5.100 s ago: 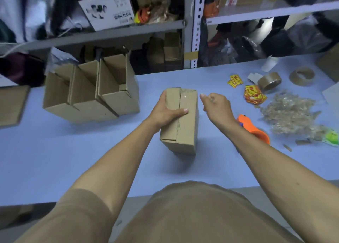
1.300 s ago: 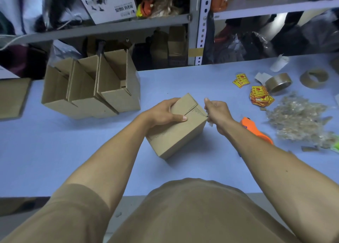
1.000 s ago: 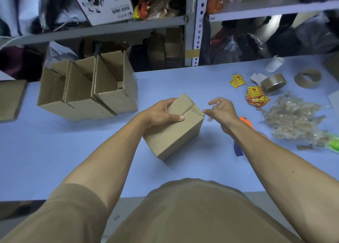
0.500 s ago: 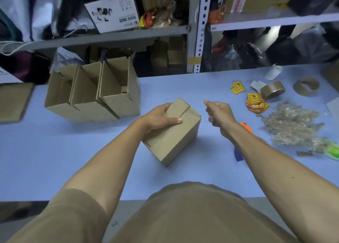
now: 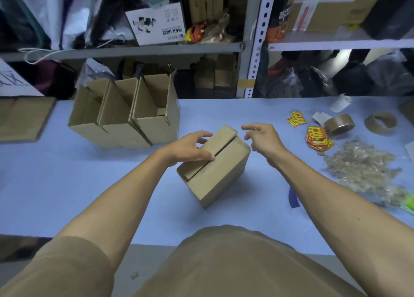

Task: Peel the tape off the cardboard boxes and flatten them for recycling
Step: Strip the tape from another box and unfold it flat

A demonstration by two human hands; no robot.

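Observation:
A small closed cardboard box sits tilted on the blue table, its top flaps meeting in a seam with no tape that I can make out. My left hand grips the box across its left top flap, thumb at the seam. Just right of the box's far corner, my right hand hovers with its fingers spread and nothing visible in them. A pile of crumpled peeled tape lies to the right.
Three opened boxes lean together at the back left, beside a flat cardboard sheet. Two tape rolls, yellow-red stickers and a blue strip lie on the right. Cluttered shelves stand behind the table.
My right hand has opened its pinch and spread its fingers by the box's far corner. The box stays turned under my left hand. The orange tool is now hidden behind my right forearm.

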